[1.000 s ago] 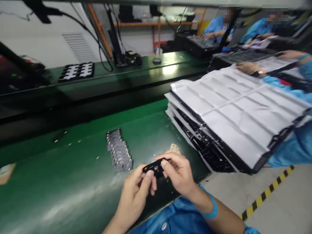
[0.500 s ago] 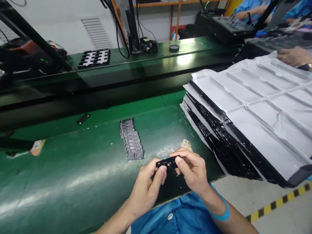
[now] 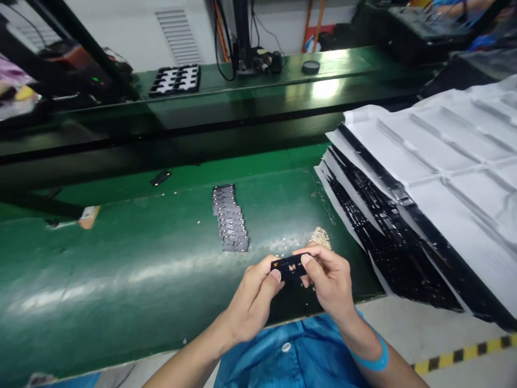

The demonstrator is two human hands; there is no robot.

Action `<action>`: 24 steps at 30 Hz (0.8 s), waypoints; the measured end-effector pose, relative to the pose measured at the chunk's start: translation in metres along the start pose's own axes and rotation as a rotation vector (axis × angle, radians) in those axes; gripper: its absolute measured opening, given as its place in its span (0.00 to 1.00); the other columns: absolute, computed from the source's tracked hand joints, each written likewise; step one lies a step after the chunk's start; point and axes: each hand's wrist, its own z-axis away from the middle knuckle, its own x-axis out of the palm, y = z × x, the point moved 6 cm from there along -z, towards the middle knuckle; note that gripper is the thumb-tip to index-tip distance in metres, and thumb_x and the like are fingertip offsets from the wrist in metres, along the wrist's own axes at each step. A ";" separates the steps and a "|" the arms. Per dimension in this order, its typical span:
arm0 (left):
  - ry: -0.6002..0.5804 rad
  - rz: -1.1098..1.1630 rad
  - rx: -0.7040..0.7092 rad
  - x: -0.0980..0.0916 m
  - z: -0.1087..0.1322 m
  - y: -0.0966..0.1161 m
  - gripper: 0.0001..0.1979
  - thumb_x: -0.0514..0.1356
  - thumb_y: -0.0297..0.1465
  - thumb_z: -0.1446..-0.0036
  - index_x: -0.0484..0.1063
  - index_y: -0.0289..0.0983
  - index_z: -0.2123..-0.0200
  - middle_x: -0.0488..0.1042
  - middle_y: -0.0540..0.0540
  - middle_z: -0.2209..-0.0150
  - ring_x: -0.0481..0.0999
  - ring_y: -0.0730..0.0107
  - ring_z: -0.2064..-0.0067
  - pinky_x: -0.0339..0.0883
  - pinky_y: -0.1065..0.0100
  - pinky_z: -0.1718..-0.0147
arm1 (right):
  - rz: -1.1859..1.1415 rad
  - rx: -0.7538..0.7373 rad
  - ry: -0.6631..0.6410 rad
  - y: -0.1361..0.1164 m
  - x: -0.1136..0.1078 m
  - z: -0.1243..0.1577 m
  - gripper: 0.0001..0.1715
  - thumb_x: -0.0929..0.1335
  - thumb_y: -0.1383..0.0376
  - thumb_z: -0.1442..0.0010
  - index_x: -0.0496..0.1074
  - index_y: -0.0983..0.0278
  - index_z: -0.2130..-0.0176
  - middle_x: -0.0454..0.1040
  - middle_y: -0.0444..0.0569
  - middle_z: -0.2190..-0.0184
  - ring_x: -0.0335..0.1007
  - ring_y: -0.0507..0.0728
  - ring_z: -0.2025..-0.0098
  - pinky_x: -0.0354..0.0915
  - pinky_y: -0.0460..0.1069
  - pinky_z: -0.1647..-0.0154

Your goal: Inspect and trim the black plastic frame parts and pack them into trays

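Both my hands pinch one small flat black part [image 3: 289,266] with gold marks, just above the near edge of the green table [image 3: 121,269]. My left hand [image 3: 254,302] grips its left end with thumb and fingers closed. My right hand [image 3: 329,280] grips its right end, and a blue band circles that wrist. A row of several similar black parts [image 3: 230,218] lies overlapped on the green surface just beyond my hands. A small heap of pale scraps [image 3: 321,236] sits right of that row.
A tilted stack of black trays with white liner sheets [image 3: 424,178] fills the right side. Beyond a dark conveyor strip, a black tray with white pieces [image 3: 175,80], cables and a round black lid [image 3: 311,66] sit on the far green bench. A stray black part [image 3: 160,177] lies left.
The view has tilted down and shifted left, so the co-workers at the back right have left the picture. My hands still hold the black part and have barely moved on the table.
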 end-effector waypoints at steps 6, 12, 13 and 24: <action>0.137 0.091 0.015 -0.003 -0.004 -0.012 0.20 0.49 0.45 0.24 0.65 0.39 0.66 0.64 0.54 0.76 0.61 0.73 0.75 0.56 0.72 0.75 | 0.039 -0.067 -0.027 -0.005 0.007 0.007 0.11 0.70 0.61 0.29 0.82 0.62 0.60 0.75 0.43 0.75 0.70 0.50 0.82 0.67 0.45 0.81; 0.173 0.096 0.032 -0.002 -0.003 -0.014 0.23 0.47 0.47 0.23 0.62 0.40 0.67 0.63 0.55 0.77 0.60 0.74 0.76 0.57 0.72 0.75 | 0.039 -0.056 -0.028 0.001 0.009 0.011 0.10 0.70 0.63 0.28 0.83 0.60 0.57 0.76 0.43 0.72 0.72 0.50 0.80 0.69 0.45 0.79; 0.169 0.091 0.034 -0.002 -0.002 -0.014 0.22 0.47 0.47 0.23 0.62 0.40 0.67 0.62 0.55 0.77 0.60 0.74 0.76 0.57 0.72 0.75 | 0.042 -0.050 -0.023 0.002 0.008 0.012 0.10 0.70 0.63 0.28 0.83 0.60 0.57 0.76 0.43 0.72 0.72 0.50 0.80 0.69 0.45 0.79; 0.141 0.146 0.047 -0.001 0.002 -0.018 0.19 0.48 0.44 0.23 0.65 0.39 0.64 0.59 0.55 0.77 0.57 0.74 0.76 0.54 0.72 0.75 | 0.053 -0.050 -0.023 0.006 0.008 0.016 0.10 0.69 0.65 0.27 0.82 0.60 0.56 0.74 0.44 0.71 0.70 0.49 0.79 0.66 0.45 0.79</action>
